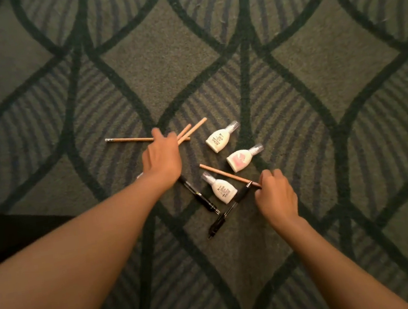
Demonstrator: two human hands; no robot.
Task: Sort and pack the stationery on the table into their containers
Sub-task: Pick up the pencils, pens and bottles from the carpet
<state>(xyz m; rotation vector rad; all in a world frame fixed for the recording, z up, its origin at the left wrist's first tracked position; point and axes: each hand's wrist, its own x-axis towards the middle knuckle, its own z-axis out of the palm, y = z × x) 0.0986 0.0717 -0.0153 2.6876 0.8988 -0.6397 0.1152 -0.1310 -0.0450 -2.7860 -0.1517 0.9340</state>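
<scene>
Stationery lies scattered on a patterned green carpet [209, 48]. My left hand [162, 157] reaches over three wooden pencils [130, 139] and its fingers close around them where they cross. My right hand [275, 194] pinches the near tip of a fourth wooden pencil [224, 173]. Three small white correction fluid bottles lie between my hands: one at the back [219, 139], one with a pink label [241, 159], one nearest me [222, 189]. Two black pens lie close by, one [198, 195] partly under my left wrist, the other [229, 208] beside my right hand.
The carpet with dark wavy lines and striped patches fills the view. A dark piece of clothing [7, 234] shows at the left edge. No container is in view.
</scene>
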